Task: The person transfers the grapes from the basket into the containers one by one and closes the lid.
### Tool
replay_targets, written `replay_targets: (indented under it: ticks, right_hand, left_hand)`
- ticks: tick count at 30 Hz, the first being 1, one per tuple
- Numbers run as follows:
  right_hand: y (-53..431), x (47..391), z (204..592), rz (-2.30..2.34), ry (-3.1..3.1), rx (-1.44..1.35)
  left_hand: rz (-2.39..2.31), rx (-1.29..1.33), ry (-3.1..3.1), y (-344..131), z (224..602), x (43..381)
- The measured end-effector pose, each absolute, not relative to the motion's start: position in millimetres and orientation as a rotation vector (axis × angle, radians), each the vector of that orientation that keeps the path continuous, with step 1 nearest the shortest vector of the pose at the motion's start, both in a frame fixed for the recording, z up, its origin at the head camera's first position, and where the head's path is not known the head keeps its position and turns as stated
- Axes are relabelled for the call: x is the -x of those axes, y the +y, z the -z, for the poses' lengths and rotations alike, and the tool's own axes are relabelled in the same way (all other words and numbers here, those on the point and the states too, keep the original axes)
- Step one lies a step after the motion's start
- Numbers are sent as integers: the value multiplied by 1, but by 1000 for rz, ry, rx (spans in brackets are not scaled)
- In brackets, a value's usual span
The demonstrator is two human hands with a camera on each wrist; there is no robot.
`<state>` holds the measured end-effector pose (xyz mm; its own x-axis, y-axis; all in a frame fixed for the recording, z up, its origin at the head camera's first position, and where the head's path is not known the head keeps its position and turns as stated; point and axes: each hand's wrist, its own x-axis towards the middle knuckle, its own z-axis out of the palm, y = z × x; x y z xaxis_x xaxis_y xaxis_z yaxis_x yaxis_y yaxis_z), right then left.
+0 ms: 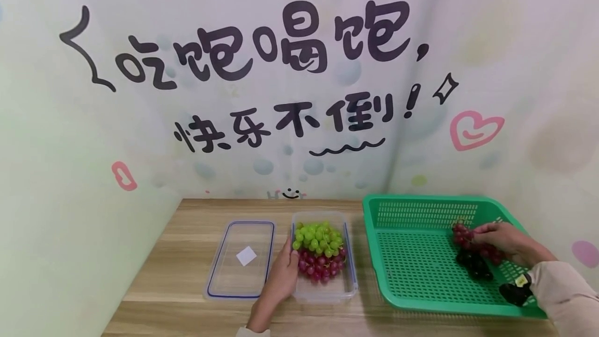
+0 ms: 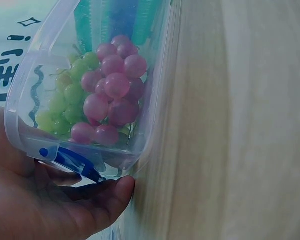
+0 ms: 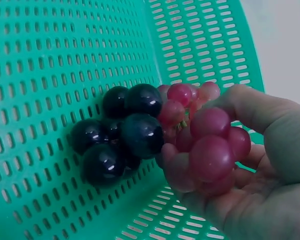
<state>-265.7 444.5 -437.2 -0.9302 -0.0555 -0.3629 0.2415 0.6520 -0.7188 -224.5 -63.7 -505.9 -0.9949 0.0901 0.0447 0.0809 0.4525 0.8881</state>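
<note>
In the head view, my left hand [image 1: 282, 270] grips the left side of a clear plastic food container [image 1: 338, 289]. Inside it, a bunch of green grapes [image 1: 318, 237] lies behind a bunch of red grapes [image 1: 320, 267]. The left wrist view shows those fingers beside a blue clip [image 2: 72, 160] on the container's wall. Over the green basket, my right hand [image 1: 507, 242] holds a bunch of red grapes [image 3: 212, 157] between thumb and fingers. A bunch of black grapes [image 3: 115, 135] lies on the basket's floor beside it.
A clear lid [image 1: 224, 269] with a blue seal and a white square label lies left of the container. The green slotted basket [image 1: 374, 254] stands on the right of the wooden table [image 1: 164, 274]. A dark object [image 1: 513, 294] with a yellowish label appears by my right sleeve.
</note>
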Motion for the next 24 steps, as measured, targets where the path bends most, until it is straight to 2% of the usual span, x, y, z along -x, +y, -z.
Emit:
replay_targets:
  ticks: [24]
  right_hand:
    - [447, 270, 427, 1648, 2188, -84]
  left_hand:
    - [-1615, -156, 2691, -64, 505, 222]
